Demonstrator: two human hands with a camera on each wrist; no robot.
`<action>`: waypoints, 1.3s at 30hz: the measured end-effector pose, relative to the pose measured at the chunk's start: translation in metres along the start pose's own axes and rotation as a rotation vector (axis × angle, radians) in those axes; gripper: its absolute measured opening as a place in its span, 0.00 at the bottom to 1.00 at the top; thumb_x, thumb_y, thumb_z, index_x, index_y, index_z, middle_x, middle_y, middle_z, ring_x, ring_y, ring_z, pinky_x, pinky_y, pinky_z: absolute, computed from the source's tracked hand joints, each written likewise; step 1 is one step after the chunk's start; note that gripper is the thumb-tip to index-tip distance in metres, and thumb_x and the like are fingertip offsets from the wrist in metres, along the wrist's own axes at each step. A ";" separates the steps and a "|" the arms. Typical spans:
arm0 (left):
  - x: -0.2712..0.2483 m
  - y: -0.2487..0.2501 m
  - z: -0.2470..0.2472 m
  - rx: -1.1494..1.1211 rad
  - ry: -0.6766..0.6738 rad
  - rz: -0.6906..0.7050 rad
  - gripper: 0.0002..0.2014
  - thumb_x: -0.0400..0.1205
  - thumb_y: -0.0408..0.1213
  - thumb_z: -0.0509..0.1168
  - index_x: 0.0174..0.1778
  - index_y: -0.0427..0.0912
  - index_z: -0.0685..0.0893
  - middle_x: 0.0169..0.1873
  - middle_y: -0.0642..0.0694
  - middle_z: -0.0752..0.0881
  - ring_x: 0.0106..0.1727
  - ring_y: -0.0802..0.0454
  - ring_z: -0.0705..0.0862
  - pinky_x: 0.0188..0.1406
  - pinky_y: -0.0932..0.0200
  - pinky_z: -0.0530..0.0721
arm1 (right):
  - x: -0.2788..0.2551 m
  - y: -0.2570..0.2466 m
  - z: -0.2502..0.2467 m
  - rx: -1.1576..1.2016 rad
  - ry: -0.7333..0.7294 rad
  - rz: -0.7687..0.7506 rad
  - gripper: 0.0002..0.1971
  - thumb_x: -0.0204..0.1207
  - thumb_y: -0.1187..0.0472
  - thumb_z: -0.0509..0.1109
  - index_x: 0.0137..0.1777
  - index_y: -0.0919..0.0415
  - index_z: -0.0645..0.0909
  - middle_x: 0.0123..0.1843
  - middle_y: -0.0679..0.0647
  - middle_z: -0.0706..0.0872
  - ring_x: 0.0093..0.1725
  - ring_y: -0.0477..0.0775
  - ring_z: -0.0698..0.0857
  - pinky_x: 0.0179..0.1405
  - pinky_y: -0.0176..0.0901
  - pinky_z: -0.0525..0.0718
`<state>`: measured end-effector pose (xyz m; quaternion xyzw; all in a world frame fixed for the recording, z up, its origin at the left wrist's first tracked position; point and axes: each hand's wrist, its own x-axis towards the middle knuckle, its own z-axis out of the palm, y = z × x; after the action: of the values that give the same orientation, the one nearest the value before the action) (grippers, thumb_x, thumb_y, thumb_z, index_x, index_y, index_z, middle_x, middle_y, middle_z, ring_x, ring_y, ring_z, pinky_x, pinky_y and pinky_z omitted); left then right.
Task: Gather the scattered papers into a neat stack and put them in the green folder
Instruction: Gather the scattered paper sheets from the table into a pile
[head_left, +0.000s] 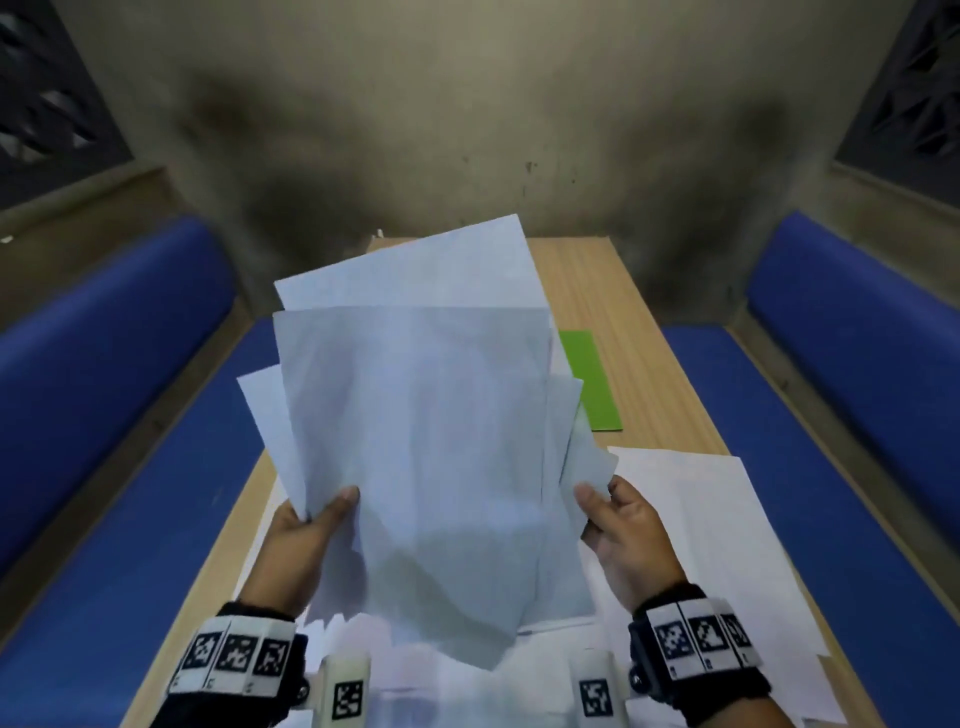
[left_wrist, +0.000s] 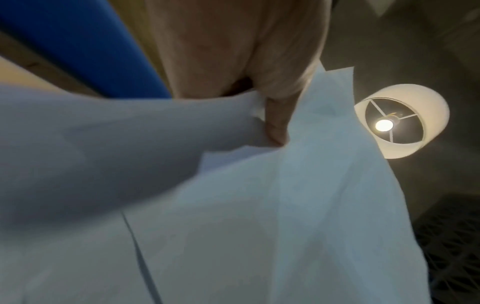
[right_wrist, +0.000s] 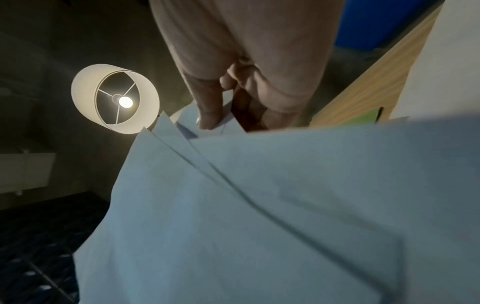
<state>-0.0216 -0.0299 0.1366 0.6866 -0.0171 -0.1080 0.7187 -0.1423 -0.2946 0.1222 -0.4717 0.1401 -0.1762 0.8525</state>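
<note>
A loose, uneven bundle of white papers (head_left: 415, 415) is held upright above the wooden table (head_left: 623, 291). My left hand (head_left: 311, 525) pinches its left edge with the thumb on the near face. My right hand (head_left: 608, 509) pinches the right edge the same way. The sheets fan out at different angles. In the left wrist view the thumb (left_wrist: 276, 123) presses on the papers (left_wrist: 233, 205). In the right wrist view the thumb (right_wrist: 207, 111) lies on the papers (right_wrist: 259, 205). The green folder (head_left: 592, 379) lies flat on the table behind the bundle, mostly hidden by it.
More white sheets (head_left: 727, 519) lie spread on the table at the near right and under my hands. Blue padded benches (head_left: 104, 364) run along both sides of the table. A lit ceiling lamp (left_wrist: 400, 123) shows overhead. A stained wall closes the far end.
</note>
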 end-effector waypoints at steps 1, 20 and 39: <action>-0.001 -0.006 0.001 -0.027 -0.038 -0.021 0.16 0.65 0.39 0.75 0.49 0.43 0.86 0.46 0.45 0.92 0.51 0.40 0.89 0.56 0.44 0.82 | 0.000 -0.001 0.002 -0.002 0.017 -0.002 0.28 0.49 0.53 0.85 0.47 0.63 0.79 0.35 0.56 0.91 0.35 0.55 0.88 0.36 0.42 0.88; -0.003 -0.025 0.015 0.082 -0.091 -0.052 0.10 0.74 0.26 0.69 0.52 0.34 0.85 0.33 0.55 0.91 0.36 0.61 0.90 0.33 0.72 0.85 | 0.008 -0.015 0.000 -0.788 0.398 -0.173 0.14 0.71 0.68 0.71 0.24 0.60 0.80 0.22 0.59 0.78 0.19 0.43 0.75 0.31 0.40 0.77; 0.003 -0.093 -0.010 0.302 -0.021 -0.413 0.36 0.74 0.37 0.71 0.76 0.37 0.63 0.73 0.34 0.73 0.71 0.33 0.73 0.74 0.37 0.68 | 0.009 -0.055 -0.044 -0.435 0.547 -0.151 0.12 0.83 0.63 0.57 0.65 0.61 0.71 0.50 0.53 0.76 0.21 0.43 0.86 0.29 0.30 0.86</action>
<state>-0.0290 -0.0238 0.0433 0.7738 0.1000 -0.2560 0.5707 -0.1612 -0.3588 0.1462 -0.5866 0.3622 -0.3245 0.6476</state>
